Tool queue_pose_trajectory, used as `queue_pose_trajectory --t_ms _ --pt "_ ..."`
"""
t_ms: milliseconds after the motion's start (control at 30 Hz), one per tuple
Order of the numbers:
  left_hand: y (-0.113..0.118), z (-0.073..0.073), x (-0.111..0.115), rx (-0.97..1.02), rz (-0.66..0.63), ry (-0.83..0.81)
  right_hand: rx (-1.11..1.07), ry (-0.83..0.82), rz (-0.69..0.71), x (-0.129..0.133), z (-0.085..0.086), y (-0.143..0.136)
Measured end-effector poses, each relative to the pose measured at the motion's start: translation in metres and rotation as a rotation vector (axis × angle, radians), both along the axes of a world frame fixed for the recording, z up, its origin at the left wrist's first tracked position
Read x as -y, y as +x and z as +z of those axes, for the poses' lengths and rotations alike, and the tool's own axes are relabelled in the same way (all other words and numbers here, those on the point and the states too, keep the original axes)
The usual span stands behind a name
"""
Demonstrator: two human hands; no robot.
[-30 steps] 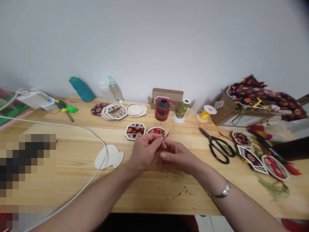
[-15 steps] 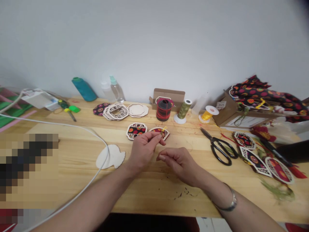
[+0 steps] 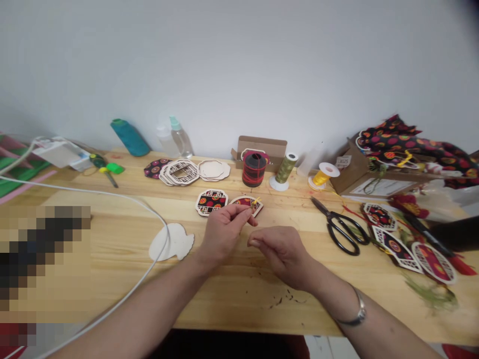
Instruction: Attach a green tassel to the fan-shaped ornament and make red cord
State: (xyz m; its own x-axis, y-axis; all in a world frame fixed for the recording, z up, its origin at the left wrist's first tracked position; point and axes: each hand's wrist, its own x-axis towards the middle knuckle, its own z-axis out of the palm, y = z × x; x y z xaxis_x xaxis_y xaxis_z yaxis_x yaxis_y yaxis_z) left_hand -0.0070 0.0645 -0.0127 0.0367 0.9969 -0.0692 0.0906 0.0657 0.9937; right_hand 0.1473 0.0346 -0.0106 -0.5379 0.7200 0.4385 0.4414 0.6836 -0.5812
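Right hand (image 3: 279,249) slightly nearer the left hand (image 3: 224,230), both curled, each grip pinched on something too small to identify

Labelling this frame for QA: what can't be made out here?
Head view only:
- What the left hand pinches: too small, covered by fingertips.
- Right hand palm side: turned away, contents unknown.
- Pixelated patch on the table: blurred out.
- Fabric pile: cut by the right edge.

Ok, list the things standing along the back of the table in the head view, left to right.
Teal thread cone → clear squeeze bottle → red-and-black cord spool → olive thread spool → yellow ribbon spool.
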Motion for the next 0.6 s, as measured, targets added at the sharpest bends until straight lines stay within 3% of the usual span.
queue_pose_trajectory --t_ms 167,233,400,600 --pt "-0.0011 0.0025 0.0002 0.019 -0.021 -0.015 -0.224 0.113 -0.065 0.0018 0.0032 -0.0027" --pt "-0.0004 0.0036 0.0008 0.029 -0.032 -0.025 -0.342 0.025 -0.044 0.0019 0.0044 -0.0025" --pt "0.0019 0.0026 0.0014 0.008 -0.021 -0.022 -0.707 -0.397 -0.020 -0.0027 -0.0025 0.0010" --pt "0.0033 0.0035 0.0023 -0.012 -0.049 -0.029 -0.750 -0.360 -0.122 -0.0045 -0.0020 0.0016"
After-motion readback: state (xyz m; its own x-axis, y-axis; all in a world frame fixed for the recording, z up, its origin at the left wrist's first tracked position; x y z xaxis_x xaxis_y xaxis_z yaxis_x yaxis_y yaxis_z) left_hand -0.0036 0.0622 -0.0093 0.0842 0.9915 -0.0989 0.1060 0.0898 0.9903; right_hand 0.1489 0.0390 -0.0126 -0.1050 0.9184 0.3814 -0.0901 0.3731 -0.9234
